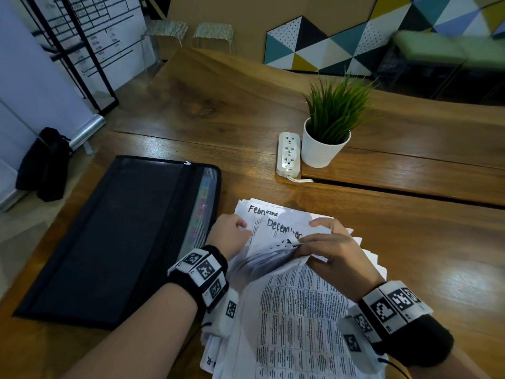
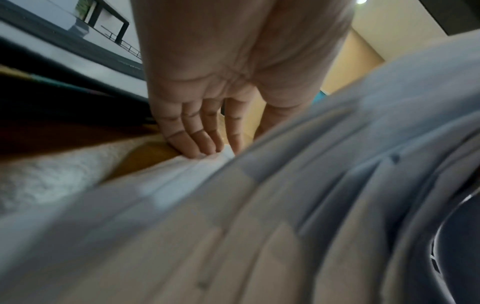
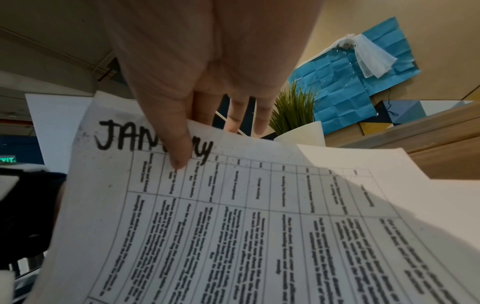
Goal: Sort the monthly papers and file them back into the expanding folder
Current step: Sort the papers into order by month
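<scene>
White printed sheets, the monthly papers (image 1: 297,318), lie in a loose stack on the near right of the wooden table (image 1: 246,110); the black expanding folder (image 1: 114,236) lies flat just left of them. The right hand (image 1: 332,253) pinches the top edge of a lifted sheet headed January (image 3: 233,226), thumb on its face; the left hand (image 1: 231,232), fingers (image 2: 194,144) nearly straight, presses the stack's left edge, gripping nothing. White plant pot (image 1: 322,149) and power strip (image 1: 288,154) stand beyond

Left hand's fingertips (image 2: 200,151) press blurred fanned papers (image 2: 259,226).
</scene>
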A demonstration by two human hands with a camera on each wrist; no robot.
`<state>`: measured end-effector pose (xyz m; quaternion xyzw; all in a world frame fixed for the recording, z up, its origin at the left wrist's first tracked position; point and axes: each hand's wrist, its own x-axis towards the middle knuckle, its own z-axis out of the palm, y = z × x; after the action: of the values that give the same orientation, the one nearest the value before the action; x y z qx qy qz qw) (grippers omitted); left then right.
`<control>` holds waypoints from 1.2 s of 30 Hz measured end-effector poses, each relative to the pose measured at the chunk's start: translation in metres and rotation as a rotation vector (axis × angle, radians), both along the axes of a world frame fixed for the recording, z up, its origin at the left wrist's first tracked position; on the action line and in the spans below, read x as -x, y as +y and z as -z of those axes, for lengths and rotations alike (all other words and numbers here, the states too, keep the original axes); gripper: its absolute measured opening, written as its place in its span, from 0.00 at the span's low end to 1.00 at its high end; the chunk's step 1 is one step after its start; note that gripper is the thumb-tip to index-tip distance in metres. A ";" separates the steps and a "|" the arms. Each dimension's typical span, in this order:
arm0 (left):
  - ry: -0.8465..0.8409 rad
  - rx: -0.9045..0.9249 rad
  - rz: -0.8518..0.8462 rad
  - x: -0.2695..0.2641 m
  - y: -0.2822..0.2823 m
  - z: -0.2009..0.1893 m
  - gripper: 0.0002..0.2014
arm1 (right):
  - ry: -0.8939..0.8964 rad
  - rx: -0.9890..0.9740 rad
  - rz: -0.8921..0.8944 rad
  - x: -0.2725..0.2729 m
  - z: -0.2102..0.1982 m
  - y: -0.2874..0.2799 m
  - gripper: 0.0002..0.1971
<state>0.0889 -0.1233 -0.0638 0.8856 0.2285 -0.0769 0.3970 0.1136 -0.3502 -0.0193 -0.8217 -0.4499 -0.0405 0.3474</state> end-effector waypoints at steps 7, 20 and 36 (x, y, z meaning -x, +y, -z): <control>0.017 0.030 -0.041 -0.004 -0.002 0.001 0.13 | 0.110 0.031 0.058 0.006 0.006 -0.007 0.08; -0.164 0.551 0.051 0.021 0.007 -0.017 0.07 | 0.243 0.030 0.044 0.002 0.003 -0.004 0.11; -0.200 0.372 -0.083 0.013 0.000 -0.005 0.10 | 0.397 0.427 0.100 -0.016 -0.003 0.012 0.16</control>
<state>0.0755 -0.1231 -0.0584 0.7901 0.2059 -0.0130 0.5773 0.1297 -0.3379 -0.0161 -0.8892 -0.3306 0.1993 0.2455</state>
